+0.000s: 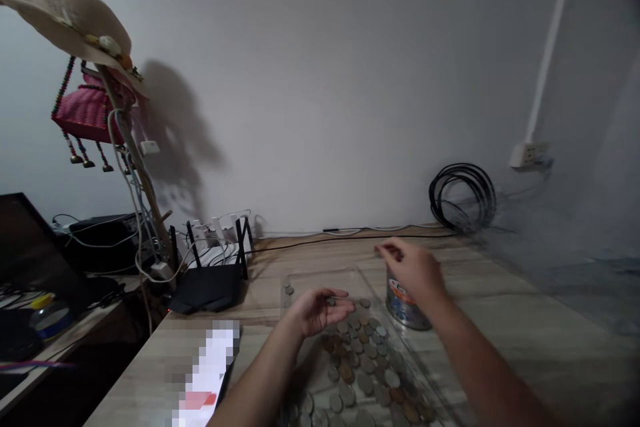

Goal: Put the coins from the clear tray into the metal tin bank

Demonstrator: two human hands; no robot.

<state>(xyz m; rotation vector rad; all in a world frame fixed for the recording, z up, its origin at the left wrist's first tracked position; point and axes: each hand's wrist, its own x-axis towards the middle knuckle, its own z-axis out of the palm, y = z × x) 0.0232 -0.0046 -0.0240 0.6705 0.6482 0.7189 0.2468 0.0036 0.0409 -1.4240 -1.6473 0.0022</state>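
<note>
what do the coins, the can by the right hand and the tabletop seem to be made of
Coins: metal, going by their dull silvery and brownish faces. Can: probably metal with a printed surface, judging by its glossy grey side, though a foil-like wrap could look similar. Tabletop: wood or wood-look laminate, fairly matte; streaky grain shows, but not which.

Straw hat point(83, 17) above pink bag point(87, 112) (beaded handle); black router point(210, 288)

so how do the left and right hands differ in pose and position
The left hand is open, fingers extended; the right hand has its fingers curled.
The left hand is over the coins; the right hand is at the tin can.
Both hands are bare.
</note>
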